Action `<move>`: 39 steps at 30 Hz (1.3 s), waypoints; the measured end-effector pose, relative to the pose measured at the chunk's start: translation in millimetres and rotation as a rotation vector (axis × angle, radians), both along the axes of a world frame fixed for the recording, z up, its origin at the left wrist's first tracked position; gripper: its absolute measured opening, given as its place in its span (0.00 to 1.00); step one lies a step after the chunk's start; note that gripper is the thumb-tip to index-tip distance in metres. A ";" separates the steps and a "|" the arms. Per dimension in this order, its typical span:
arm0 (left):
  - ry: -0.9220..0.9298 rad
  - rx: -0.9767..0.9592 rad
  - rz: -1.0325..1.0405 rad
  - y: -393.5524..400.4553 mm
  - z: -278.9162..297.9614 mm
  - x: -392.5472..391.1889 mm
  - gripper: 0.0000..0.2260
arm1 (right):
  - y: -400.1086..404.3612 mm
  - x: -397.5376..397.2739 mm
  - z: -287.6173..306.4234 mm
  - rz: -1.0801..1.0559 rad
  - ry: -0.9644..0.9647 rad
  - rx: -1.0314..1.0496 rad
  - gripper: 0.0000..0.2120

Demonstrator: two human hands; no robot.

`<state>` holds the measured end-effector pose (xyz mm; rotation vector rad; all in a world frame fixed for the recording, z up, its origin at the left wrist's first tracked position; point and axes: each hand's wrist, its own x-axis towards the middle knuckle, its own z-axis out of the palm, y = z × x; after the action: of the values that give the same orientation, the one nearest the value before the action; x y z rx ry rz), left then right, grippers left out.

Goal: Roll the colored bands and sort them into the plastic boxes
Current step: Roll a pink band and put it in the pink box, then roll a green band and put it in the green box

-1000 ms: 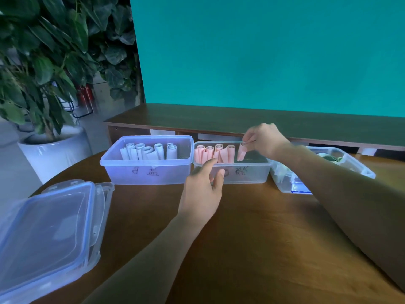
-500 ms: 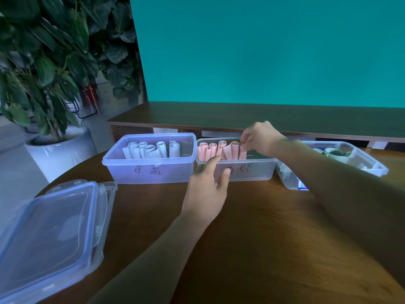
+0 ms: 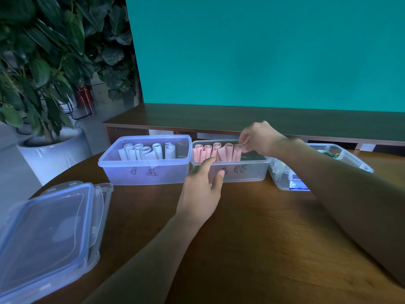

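Note:
Three clear plastic boxes stand in a row on the round wooden table. The left box (image 3: pixel 144 172) holds several white rolled bands (image 3: pixel 144 151). The middle box (image 3: pixel 245 172) holds several pink rolled bands (image 3: pixel 215 151) standing upright. My right hand (image 3: pixel 260 137) hovers over the middle box and pinches the top of the rightmost pink roll (image 3: pixel 237 150). My left hand (image 3: pixel 202 183) rests against the front wall of the middle box, thumb at the rim. The right box (image 3: pixel 348 154) holds a green band (image 3: pixel 328 153), mostly hidden by my right arm.
Stacked box lids (image 3: pixel 50 235) lie at the table's near left edge. A potted plant (image 3: pixel 50 150) stands on the floor to the left. A low wooden shelf (image 3: pixel 241 119) runs behind the boxes under a teal wall.
The view has shifted slightly. My right hand has set the pink roll down among the others at the right end of the row. My left hand stays on the box front.

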<state>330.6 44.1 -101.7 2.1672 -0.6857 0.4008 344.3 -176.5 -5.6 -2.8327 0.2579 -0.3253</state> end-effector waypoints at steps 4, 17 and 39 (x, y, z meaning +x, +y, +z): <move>-0.004 0.006 -0.001 1.8 4.2 -4.9 0.25 | -3.9 -20.0 8.6 -0.007 -0.064 0.037 0.12; 0.107 -0.001 -0.263 -27.2 11.8 -122.0 0.21 | 3.1 -239.2 -12.9 -0.140 -0.285 0.118 0.05; 0.339 -0.138 -0.498 -151.4 37.8 -277.5 0.20 | -61.3 -427.3 -40.5 -0.371 -0.438 0.199 0.06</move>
<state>53.0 -107.3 -63.9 1.7929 -0.9339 -0.1731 -83.0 -237.7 -46.1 -2.4274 0.6755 -0.9234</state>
